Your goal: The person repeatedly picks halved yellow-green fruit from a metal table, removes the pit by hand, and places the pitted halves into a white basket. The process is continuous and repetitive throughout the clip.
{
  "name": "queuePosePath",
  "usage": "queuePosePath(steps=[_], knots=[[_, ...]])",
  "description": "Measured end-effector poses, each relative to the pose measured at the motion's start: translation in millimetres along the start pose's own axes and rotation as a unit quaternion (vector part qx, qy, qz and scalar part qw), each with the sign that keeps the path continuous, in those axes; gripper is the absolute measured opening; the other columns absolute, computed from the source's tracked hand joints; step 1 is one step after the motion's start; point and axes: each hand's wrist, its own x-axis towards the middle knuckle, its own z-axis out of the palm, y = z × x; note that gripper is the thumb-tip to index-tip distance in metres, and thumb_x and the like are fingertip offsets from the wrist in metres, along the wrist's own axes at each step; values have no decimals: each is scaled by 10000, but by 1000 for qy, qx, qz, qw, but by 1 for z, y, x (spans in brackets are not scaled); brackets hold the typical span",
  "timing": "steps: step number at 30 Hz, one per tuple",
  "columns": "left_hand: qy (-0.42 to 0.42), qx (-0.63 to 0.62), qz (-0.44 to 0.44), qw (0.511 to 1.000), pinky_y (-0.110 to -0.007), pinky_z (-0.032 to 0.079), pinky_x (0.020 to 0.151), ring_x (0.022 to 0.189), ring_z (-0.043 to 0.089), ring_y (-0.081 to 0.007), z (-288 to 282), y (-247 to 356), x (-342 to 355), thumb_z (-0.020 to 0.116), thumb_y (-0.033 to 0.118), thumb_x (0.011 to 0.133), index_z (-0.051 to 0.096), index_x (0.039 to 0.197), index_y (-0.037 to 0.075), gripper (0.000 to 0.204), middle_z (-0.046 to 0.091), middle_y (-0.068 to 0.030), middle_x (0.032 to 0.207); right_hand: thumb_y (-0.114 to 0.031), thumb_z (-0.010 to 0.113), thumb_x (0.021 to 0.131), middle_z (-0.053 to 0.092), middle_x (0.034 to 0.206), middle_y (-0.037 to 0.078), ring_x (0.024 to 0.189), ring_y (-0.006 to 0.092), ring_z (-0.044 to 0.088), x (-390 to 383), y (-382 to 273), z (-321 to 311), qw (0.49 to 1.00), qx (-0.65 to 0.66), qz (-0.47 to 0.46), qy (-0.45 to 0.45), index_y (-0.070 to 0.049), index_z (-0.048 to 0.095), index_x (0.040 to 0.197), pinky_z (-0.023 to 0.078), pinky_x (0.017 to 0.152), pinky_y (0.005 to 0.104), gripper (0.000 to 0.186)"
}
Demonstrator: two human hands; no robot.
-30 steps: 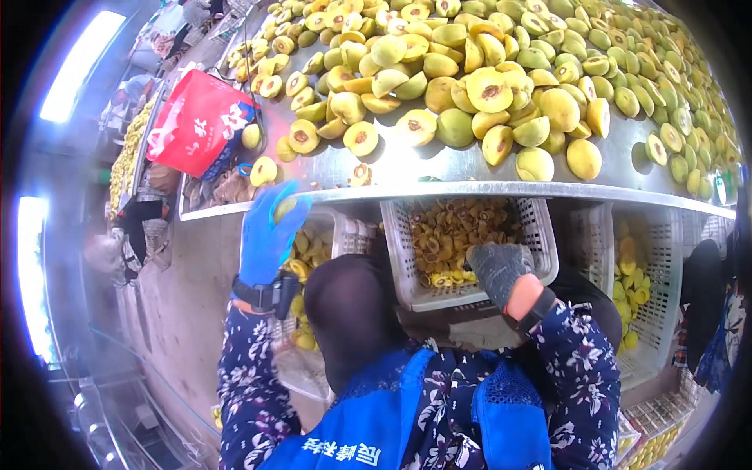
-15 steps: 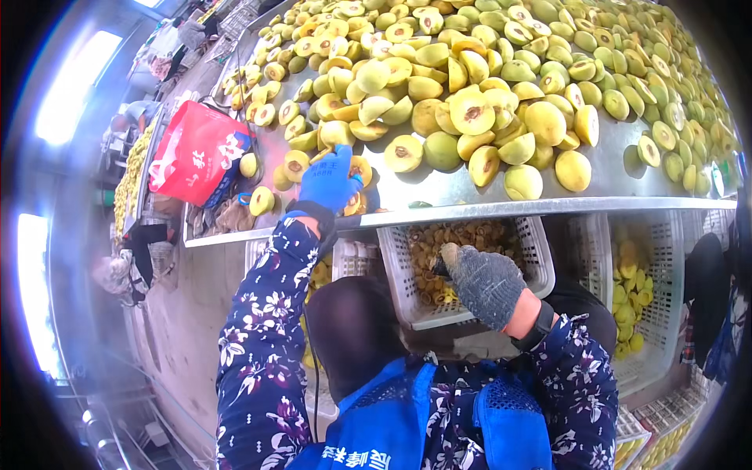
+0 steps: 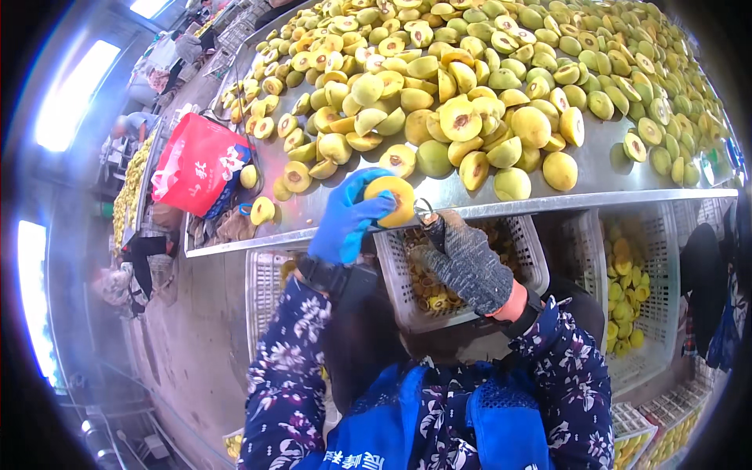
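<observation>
My left hand (image 3: 345, 215), in a blue glove, is closed around a yellow peach half (image 3: 403, 205) above the table's front edge. My right hand (image 3: 470, 262), in a dark grey knit glove, grips a small pitting tool; its metal loop (image 3: 424, 208) sticks out beside the peach half. Whether loop and fruit touch, I cannot tell. The tool's handle is hidden in my fist. Beyond my hands, many halved peaches (image 3: 460, 119) lie heaped on the metal table (image 3: 313, 223), some cut side up with the pit area showing.
Under the table edge stands a white crate (image 3: 395, 286) holding brown pits and scraps. Another white crate (image 3: 662, 313) at right holds yellow peach pieces. A red bag (image 3: 200, 164) sits at the table's left end. A person (image 3: 137, 125) is at a farther table on the left.
My left hand has come back from the heap toward me with a peach half. My right hand has moved up and left, bringing the tool's loop beside the fruit.
</observation>
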Motion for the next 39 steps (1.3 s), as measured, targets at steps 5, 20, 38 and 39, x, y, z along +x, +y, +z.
queuePosePath(steps=[5,20,38,39], knots=[[73,22,129,989,-324,506,905,1014,617,-182,39,-28,-4,631,218,925,597,1170,7,325,616,-90,1141,-168,731,860,688,1008,206,972,368,674,-4,3,4,999,-4,42,10,-26,513,1224,531,777,426,447],[83,-189,70,976,-370,556,839,954,646,-242,70,-35,2,510,343,1016,510,1318,-20,473,635,-142,1091,-153,569,910,636,927,262,902,449,624,0,3,0,998,-55,22,-6,1,495,1148,506,734,492,292],[64,-49,104,991,-396,543,849,885,647,-243,63,-42,-7,368,383,1043,583,1141,-36,481,643,-147,977,-135,613,876,645,879,260,860,451,641,-1,13,27,997,-2,76,4,-13,498,1103,511,705,520,282],[59,-36,108,992,-395,543,845,882,647,-244,62,-42,-8,366,384,1044,581,1140,-36,482,643,-150,976,-140,617,878,642,886,260,860,453,639,-1,12,26,997,0,73,3,-17,499,1106,510,704,517,285]])
